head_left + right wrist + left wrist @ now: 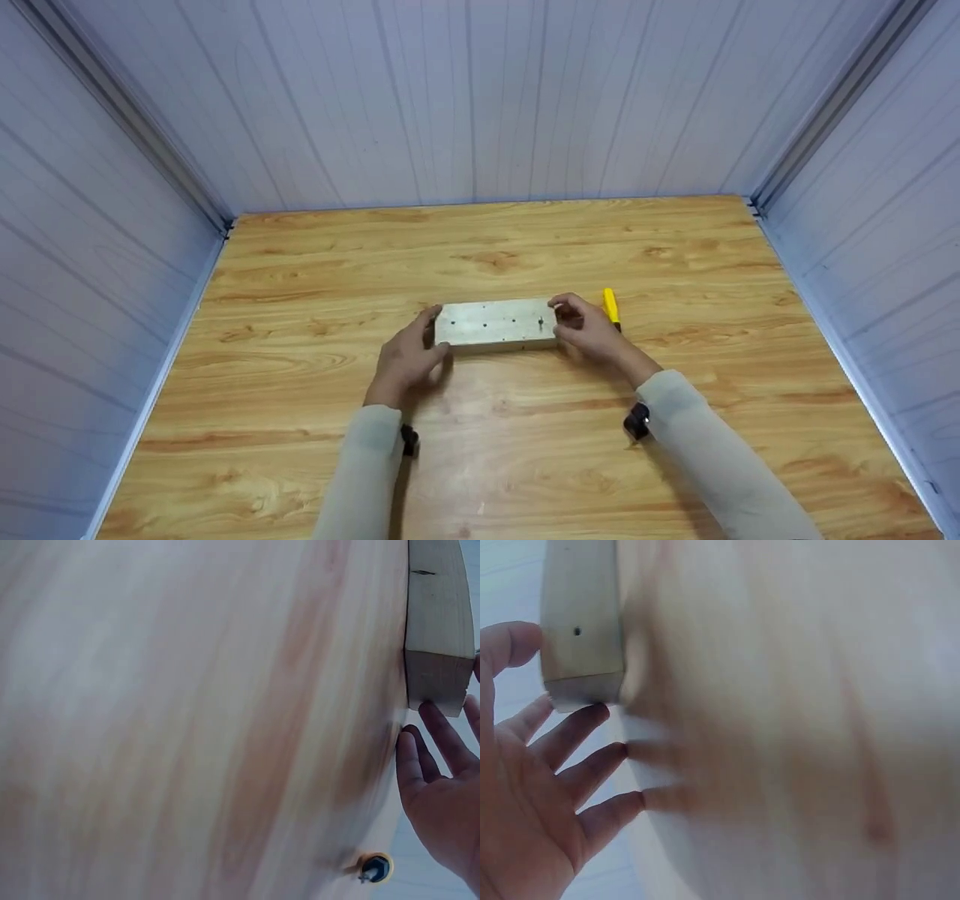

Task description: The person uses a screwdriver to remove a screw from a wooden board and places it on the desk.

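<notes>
A pale wooden block (495, 324) lies flat on the table, with several small dark holes in its top. A thin dark screw or nail (541, 322) stands up near its right end. My left hand (405, 356) holds the left end, thumb at the near corner and a forefinger at the far one. In the left wrist view, the thumb (521, 643) touches the block (581, 630) while the other fingers spread. My right hand (592, 330) holds the right end between thumb and fingers. The right wrist view shows fingertips at the block's end face (439, 679).
A screwdriver with a yellow handle (611, 304) lies just beyond my right hand; its shaft end (373, 870) shows in the right wrist view. The wood-grain table (480, 255) is bounded by pale panel walls (480, 105) behind and on both sides.
</notes>
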`<state>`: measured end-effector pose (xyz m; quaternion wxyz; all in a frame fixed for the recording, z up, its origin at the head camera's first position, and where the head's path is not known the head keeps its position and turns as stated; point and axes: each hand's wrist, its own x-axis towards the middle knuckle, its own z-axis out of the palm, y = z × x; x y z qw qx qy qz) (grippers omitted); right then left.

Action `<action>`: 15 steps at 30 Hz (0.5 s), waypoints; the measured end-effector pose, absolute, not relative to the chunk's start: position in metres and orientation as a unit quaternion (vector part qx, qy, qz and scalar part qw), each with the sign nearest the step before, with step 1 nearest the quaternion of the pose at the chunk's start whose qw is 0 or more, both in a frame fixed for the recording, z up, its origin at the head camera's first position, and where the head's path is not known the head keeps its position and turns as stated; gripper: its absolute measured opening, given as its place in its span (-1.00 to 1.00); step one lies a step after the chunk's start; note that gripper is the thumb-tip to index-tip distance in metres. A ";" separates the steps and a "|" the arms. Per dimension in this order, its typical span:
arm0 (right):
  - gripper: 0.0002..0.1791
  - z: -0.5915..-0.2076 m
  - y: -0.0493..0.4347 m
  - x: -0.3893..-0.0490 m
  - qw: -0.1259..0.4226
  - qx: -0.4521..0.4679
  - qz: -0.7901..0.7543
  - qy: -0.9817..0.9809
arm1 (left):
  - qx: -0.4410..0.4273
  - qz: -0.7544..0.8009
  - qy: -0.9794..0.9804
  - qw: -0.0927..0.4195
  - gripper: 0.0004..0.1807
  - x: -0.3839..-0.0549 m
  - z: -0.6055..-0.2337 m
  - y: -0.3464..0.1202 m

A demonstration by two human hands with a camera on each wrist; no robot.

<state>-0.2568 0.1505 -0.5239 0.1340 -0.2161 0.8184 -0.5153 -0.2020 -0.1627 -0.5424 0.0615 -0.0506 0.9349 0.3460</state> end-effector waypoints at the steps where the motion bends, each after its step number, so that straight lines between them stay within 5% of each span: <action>1: -0.57 -0.524 0.150 -0.256 0.138 -0.211 -0.515 0.819 | -0.052 0.354 0.932 0.057 -0.37 -0.202 -0.541 -0.162; 15: -0.58 -0.558 0.150 -0.271 0.171 -0.177 -0.511 0.823 | -0.006 0.412 0.899 -0.152 -0.53 -0.211 -0.536 -0.138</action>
